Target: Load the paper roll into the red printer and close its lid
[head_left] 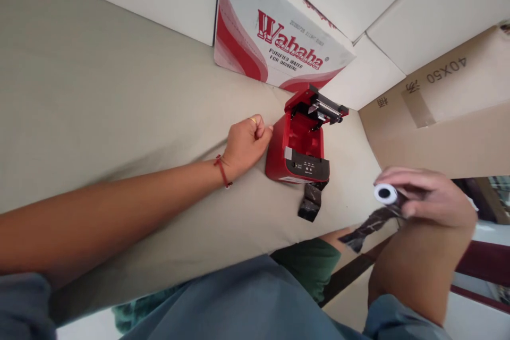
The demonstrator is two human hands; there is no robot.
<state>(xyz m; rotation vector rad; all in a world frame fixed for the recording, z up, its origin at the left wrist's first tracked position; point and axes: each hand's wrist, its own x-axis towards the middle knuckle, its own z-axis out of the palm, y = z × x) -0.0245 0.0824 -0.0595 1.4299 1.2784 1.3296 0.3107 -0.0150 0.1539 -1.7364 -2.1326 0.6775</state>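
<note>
A red thermal printer [274, 154] stands on the beige-covered surface with its lid [319, 103] raised, so its hollow red inside shows. My left hand [247, 143] is curled into a fist at the printer's left side, the thumb touching or very near its wall. No object shows in those fingers. To the right of the printer, my right hand [430, 196] grips a small paper roll [385, 194] with a white end and dark core. From it trails a dark, crumpled strip [370, 226]. Another dark strip [311, 204] lies at the printer's front edge.
A white and red water carton [287, 32] leans against the white tiled wall behind the printer. At the right stands a brown cardboard box [442, 111] with printed characters. My clothed lap and a green cloth [306, 265] are below the surface's near edge.
</note>
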